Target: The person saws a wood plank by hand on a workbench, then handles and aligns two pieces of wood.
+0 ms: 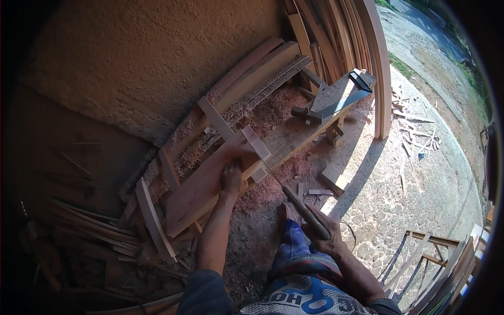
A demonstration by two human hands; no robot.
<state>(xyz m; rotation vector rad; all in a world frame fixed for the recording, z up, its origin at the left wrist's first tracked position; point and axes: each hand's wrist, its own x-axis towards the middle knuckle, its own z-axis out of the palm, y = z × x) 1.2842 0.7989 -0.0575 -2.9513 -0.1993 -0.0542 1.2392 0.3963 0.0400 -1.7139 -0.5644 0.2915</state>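
A wide reddish plank (205, 181) lies across the wooden supports in front of me. My left hand (231, 177) rests on it from above near its right edge, fingers stretched out and partly in shadow. At the plank's far end is a paler strip of wood (255, 143). My right hand (326, 239) is closed around the near end of a saw-like tool (304, 211) with a long wooden bar. Its thin blade, seen edge-on, reaches the plank's end beside the pale strip. The tool's exact kind is unclear.
A bench (315, 128) beyond carries a dark wooden hand tool (306, 115) and a black-edged object (359, 81). Boards (336, 37) lean against the wall. Shavings (278, 105) and offcuts (335, 178) litter the ground. A wooden frame (433, 247) lies at lower right.
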